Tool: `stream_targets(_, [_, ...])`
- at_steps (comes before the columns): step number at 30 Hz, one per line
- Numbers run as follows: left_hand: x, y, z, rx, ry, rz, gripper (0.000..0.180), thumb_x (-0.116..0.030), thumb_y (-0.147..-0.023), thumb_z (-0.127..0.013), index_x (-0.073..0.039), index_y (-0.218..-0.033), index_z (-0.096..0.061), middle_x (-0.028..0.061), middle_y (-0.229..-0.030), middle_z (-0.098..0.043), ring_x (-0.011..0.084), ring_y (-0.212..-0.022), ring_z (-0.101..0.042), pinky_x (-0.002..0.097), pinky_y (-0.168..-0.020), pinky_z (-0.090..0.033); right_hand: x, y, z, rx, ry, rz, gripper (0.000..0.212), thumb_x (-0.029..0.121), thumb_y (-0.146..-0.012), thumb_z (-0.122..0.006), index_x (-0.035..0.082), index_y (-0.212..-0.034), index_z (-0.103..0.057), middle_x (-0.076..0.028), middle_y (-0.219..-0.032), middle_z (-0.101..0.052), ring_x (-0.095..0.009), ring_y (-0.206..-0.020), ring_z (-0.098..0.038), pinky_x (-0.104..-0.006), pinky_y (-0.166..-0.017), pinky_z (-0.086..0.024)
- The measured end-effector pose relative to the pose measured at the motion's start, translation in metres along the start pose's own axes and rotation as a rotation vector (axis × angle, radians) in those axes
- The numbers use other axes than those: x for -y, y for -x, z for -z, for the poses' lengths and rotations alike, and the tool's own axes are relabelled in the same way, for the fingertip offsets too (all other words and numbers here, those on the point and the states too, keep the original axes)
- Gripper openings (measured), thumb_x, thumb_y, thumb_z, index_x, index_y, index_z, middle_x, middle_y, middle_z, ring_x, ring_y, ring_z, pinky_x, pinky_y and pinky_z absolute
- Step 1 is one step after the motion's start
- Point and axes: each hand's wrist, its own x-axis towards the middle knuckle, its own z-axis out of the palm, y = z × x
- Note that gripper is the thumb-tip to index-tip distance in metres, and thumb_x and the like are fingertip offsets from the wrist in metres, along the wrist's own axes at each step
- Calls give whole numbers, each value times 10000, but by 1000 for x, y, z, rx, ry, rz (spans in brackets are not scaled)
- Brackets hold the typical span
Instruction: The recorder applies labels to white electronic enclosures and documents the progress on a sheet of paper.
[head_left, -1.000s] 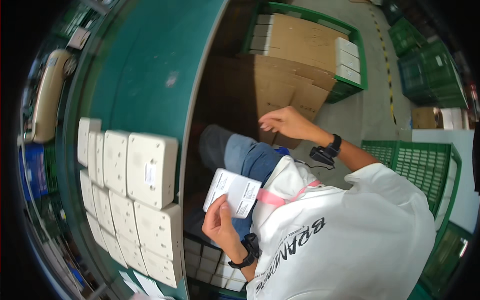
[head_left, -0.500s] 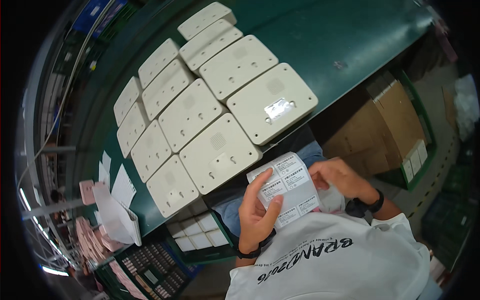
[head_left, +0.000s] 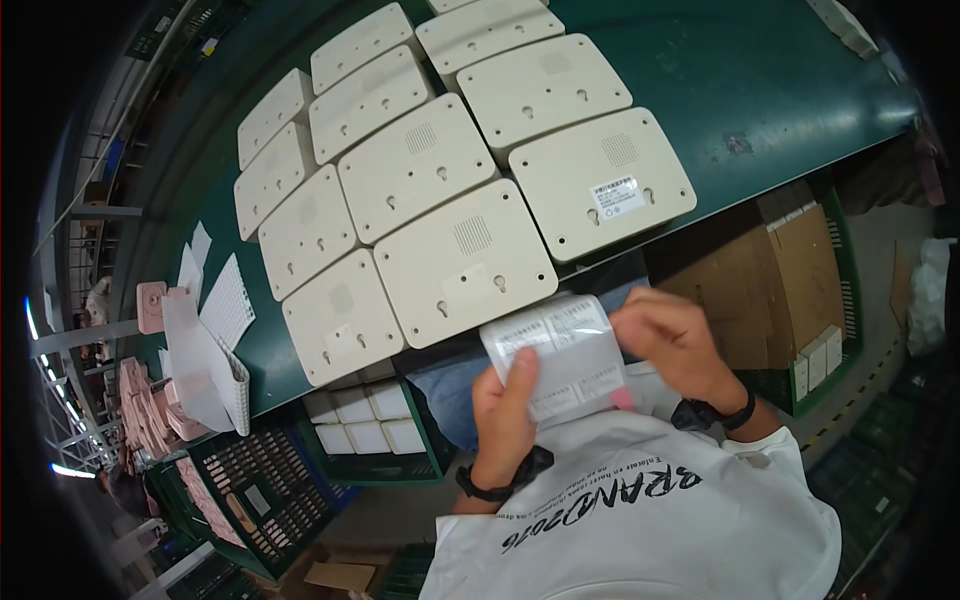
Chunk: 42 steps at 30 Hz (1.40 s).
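A white sheet of printed labels is held in front of my shirt, just below the table edge. My left hand grips it from the left, the thumb flat on its face and the fingers behind. My right hand is closed in a pinch at the sheet's upper right corner; its fingertips are partly hidden and slightly blurred. Between two label rows lies a blank strip. The nearest cream plastic housing at the right bears a white printed label beside its keyhole slots.
Several more cream housings lie in rows on the green table. Papers and a spiral notebook rest at the table's left end, near pink parts. Below stand a crate of white boxes and a cardboard-lined crate.
The view has shifted, so the table and housings sit differently in it. The sheet has tilted a little, and my right hand has curled tighter at its upper right corner.
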Motion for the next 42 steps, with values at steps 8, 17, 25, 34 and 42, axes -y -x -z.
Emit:
stream_targets(8, [6, -6, 19, -95, -101, -160, 283, -179, -990, -565, 46, -1146, -635, 117, -1106, -683, 166, -985, -650, 289, -895, -492, -13, 10, 4, -404, -310, -113, 177, 25, -917, -617, -38, -1082, -631, -50, -889, -617, -99, -770, -576, -221, -673, -462])
stream_targets(17, [16, -14, 27, -128, -73, -103, 285, -163, -995, -573, 60, -1157, -645, 82, -1126, -670, 110, -1011, -582, 255, -903, -444, -22, 2, 124, -613, 318, -133, 167, 29, -906, -648, 12, -1069, -612, -15, -876, -639, -77, -765, -600, -215, -662, -477])
stream_targets(25, [15, -22, 25, -100, -181, -28, 292, -176, -994, -579, 63, -1149, -645, 70, -1098, -672, 91, -983, -562, 251, -887, -437, 13, -20, 136, -235, 1211, -54, 192, 16, -849, -695, 24, -990, -565, -86, -819, -655, -170, -707, -652, -278, -633, -501])
stream_targets(34, [14, -28, 39, -111, -201, -31, 264, -166, -987, -593, 63, -1106, -650, 28, -1016, -659, 66, -927, -534, 235, -835, -424, 34, -51, 176, -62, 961, -548, 180, 45, -848, -724, 15, -919, -562, -46, -735, -631, -128, -672, -646, -256, -601, -497])
stream_targets(42, [16, -33, 47, -60, -202, -23, 247, -116, -976, -600, 45, -1161, -624, 20, -1056, -642, 64, -937, -535, 235, -842, -425, 26, -46, 200, -132, 512, -633, 130, 101, -895, -697, 16, -909, -600, 3, -751, -633, -76, -682, -626, -217, -616, -494])
